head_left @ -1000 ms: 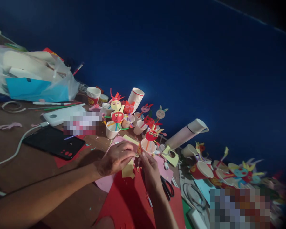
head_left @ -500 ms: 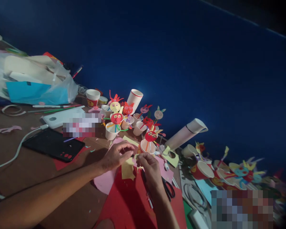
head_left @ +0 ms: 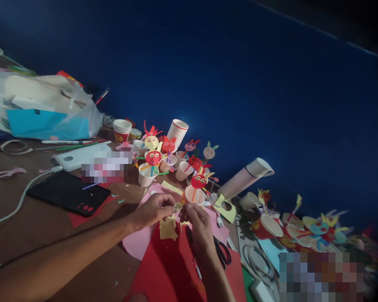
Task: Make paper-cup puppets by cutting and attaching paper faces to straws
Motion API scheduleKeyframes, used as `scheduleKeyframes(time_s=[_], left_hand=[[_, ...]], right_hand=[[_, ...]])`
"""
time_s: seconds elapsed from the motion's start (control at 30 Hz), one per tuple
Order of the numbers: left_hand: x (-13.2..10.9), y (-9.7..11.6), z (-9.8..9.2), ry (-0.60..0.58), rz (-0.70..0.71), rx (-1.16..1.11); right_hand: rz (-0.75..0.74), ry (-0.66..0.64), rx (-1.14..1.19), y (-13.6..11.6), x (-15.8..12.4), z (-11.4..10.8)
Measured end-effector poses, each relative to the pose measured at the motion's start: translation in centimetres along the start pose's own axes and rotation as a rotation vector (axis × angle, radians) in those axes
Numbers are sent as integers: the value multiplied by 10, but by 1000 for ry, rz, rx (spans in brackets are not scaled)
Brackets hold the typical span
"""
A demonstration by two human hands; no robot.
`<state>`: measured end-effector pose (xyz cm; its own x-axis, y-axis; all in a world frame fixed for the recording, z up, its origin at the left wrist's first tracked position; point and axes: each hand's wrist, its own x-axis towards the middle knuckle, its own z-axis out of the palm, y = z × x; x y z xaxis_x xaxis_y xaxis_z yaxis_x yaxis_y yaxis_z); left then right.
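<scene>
Between my two hands is a small yellow paper cutout with dark marks drawn on it. My left hand pinches its left side between thumb and fingers. On its right side, the fingertips of my right hand are closed on it. Under my hands lie a yellow paper scrap with a jagged edge, a sheet of pink paper and a sheet of red paper. Black-handled scissors lie partly hidden behind my right wrist. Just beyond stands a paper cup with a red paper face.
Several paper cups with paper-face figures stand further back, before a cup stack. A pale flask leans at the right. Leftward are a black phone case, a white power bank and a stuffed plastic bag.
My left hand has closed in on the yellow cutout and now grips its left side. The cutout has turned so its dark marks face me. My right hand stays nearly in place.
</scene>
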<state>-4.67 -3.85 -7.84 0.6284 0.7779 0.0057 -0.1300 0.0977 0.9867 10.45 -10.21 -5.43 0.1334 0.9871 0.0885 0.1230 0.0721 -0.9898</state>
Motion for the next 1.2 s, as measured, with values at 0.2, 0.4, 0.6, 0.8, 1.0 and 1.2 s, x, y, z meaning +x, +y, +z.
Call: scheduleKeyframes(time_s=[0.2, 0.4, 0.6, 0.8, 1.0, 1.2], left_hand=[[0, -3, 1, 22, -9, -17], [1, -1, 3, 16, -5, 49], [0, 2, 2, -19, -32, 61], [1, 2, 3, 15, -16, 86], [3, 0, 0, 57, 39, 183], [3, 1, 2, 64, -16, 86]], right_hand=[[10, 8, 60, 1, 0, 1], [58, -10, 64, 4, 1, 2], [76, 11, 101, 5, 2, 4], [87, 23, 73, 2, 1, 8], [142, -44, 62, 5, 1, 12], [130, -49, 41, 8, 0, 18]])
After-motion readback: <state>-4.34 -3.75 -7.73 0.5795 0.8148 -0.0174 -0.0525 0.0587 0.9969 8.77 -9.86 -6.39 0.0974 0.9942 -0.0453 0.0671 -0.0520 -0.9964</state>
